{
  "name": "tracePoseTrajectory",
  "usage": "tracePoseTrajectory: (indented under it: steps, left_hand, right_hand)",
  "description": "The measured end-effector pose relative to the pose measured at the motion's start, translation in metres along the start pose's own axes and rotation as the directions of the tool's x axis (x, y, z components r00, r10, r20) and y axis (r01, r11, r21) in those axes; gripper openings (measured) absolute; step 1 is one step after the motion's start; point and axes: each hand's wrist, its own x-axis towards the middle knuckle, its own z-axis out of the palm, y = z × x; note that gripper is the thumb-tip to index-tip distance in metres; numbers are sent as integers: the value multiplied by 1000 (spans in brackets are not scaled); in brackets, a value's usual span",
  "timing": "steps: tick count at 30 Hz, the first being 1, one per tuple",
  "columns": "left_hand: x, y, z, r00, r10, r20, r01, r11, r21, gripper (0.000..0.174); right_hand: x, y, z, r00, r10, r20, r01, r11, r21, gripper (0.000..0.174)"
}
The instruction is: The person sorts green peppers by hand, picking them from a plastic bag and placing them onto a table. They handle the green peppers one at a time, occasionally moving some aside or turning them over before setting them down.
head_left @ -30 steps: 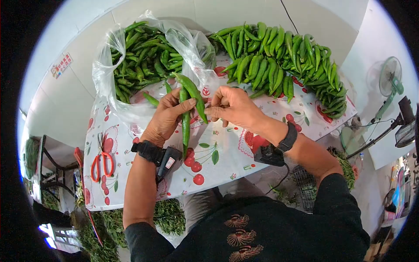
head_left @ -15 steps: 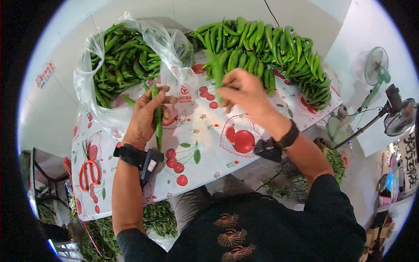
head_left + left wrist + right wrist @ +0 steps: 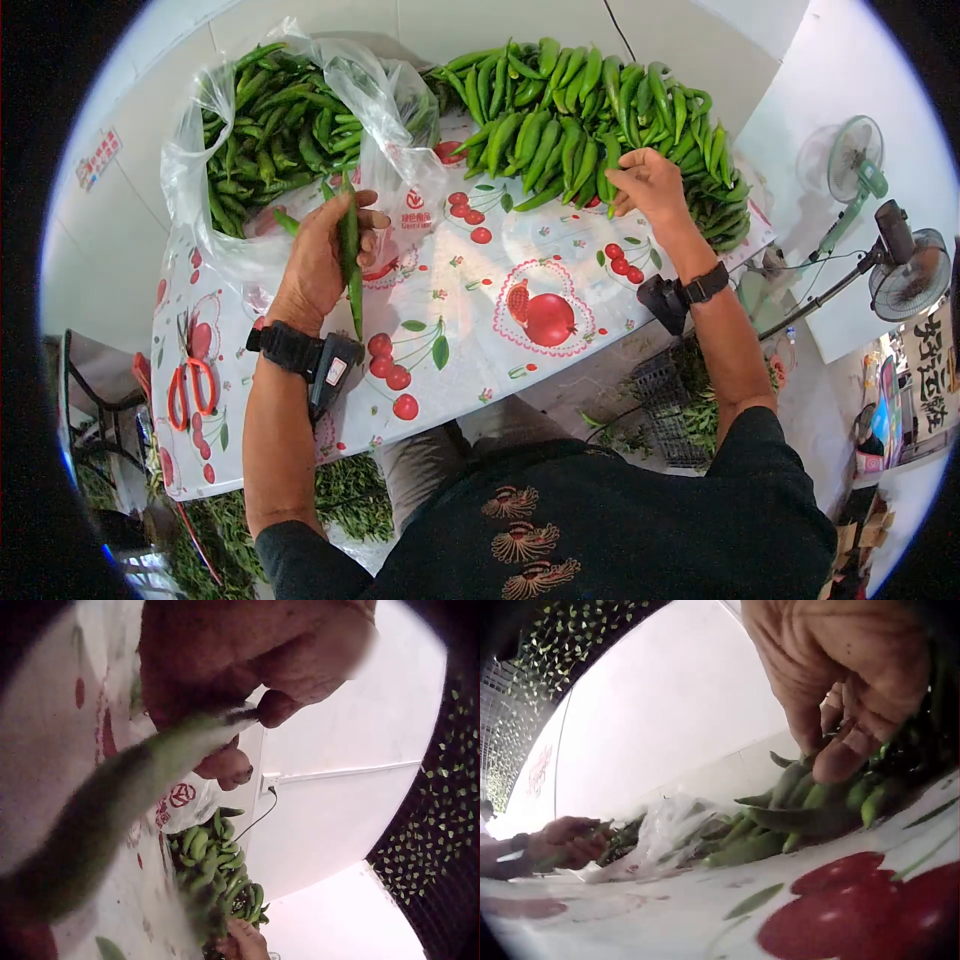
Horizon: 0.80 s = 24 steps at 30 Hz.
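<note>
My left hand [image 3: 314,252] grips a long green pepper [image 3: 354,290], its tip pointing down toward the table, beside the mouth of a clear plastic bag [image 3: 405,205]. In the left wrist view that pepper [image 3: 97,810] is blurred and close, its stem end at the fingers. My right hand [image 3: 650,188] is over the near edge of the laid-out green peppers [image 3: 545,150] and pinches one pepper [image 3: 611,165] between thumb and fingers. In the right wrist view, the right hand's fingertips [image 3: 832,763] are right at the top of the peppers, and the palm hides part of them.
Loose green peppers [image 3: 275,130] fill the bag at the back left. Orange-handled scissors [image 3: 204,388] lie on the patterned tablecloth [image 3: 465,350] at the left. Two fans [image 3: 910,275] stand to the right. A black crate [image 3: 670,415] is on the floor below the table.
The right hand took one of two peppers from the left hand and carried it right to the laid-out peppers. The left hand keeps the other pepper. The head view shifted a little.
</note>
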Motion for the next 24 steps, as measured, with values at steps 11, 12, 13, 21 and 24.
tracePoseTrajectory:
  steps: [11,12,13,21,24]
  left_hand:
    - [-4,7,9,997,60,-47,-51,982,181,44]
    - [-5,9,7,997,74,-36,-64,970,233,46]
    - [-5,12,8,995,95,-8,-90,963,254,45]
    - [-11,30,17,970,240,27,-240,971,-13,37]
    - [-14,41,23,949,309,-64,-310,951,-12,35]
  right_hand:
    - [13,14,-2,999,-23,32,30,977,-213,27]
    - [15,13,-3,988,-154,27,153,917,-367,26]
    - [17,10,0,957,-287,44,269,818,-508,25]
    - [-43,-84,128,861,-218,460,173,975,139,34]
    - [-51,-96,173,792,-257,554,242,965,102,37]
